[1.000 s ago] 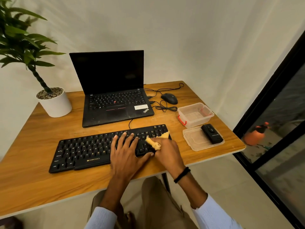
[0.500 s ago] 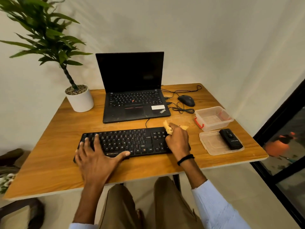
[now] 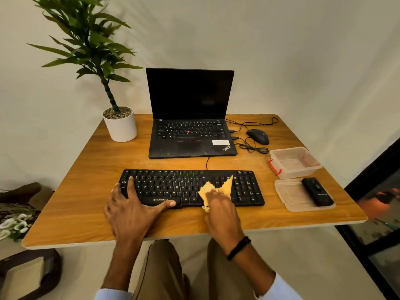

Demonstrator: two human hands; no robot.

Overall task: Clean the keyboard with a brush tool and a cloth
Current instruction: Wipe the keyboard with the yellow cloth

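A black wired keyboard (image 3: pixel 190 185) lies across the front of the wooden desk (image 3: pixel 86 191). My right hand (image 3: pixel 223 210) grips a crumpled yellow cloth (image 3: pixel 216 188) and presses it on the keys right of the middle. My left hand (image 3: pixel 132 210) rests on the keyboard's left end, fingers spread over the keys and the thumb along the front edge. A black brush tool (image 3: pixel 317 191) lies on a clear plastic lid (image 3: pixel 290 197) to the right of the keyboard.
An open black laptop (image 3: pixel 190 118) stands behind the keyboard. A black mouse (image 3: pixel 257 136) with looped cables lies to its right. A clear plastic box (image 3: pixel 294 162) with red clips sits near the right edge. A potted plant (image 3: pixel 120 124) stands at the back left.
My right hand has drawn the cloth from the keyboard's back edge toward its front, over the keys. My left hand shifted from the middle to the left end. The camera view swung left.
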